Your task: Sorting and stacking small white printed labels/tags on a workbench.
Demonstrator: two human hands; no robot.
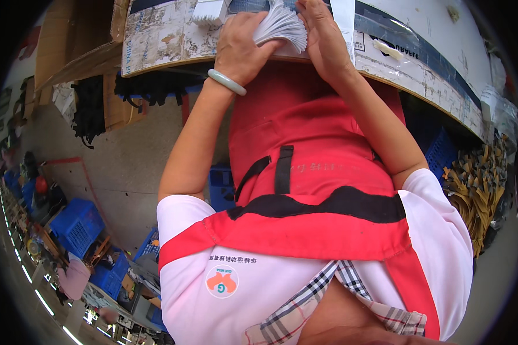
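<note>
At the near edge of the worktable, a fanned stack of white paper slips (pixel 283 27) bends between my hands. My left hand (pixel 243 47), with a pale bangle at its wrist, is closed round the stack's left side, thumb pressed along the near edge. On the other side my right hand (pixel 326 41) is closed against the stack's right edge, its fingertips bent at the top of the picture. A second stack of white slips (pixel 210 11) lies just left of my left hand. Right of my right hand is a white printed sheet (pixel 343 26).
The worktable (pixel 167 40) is covered with worn, taped cardboard. An open cardboard box (pixel 75 40) stands at its left, black straps (pixel 89 109) hanging below. Blue crates (pixel 77 227) and a person in pink (pixel 73 279) are farther left. Brown strips (pixel 477 192) are bundled at right.
</note>
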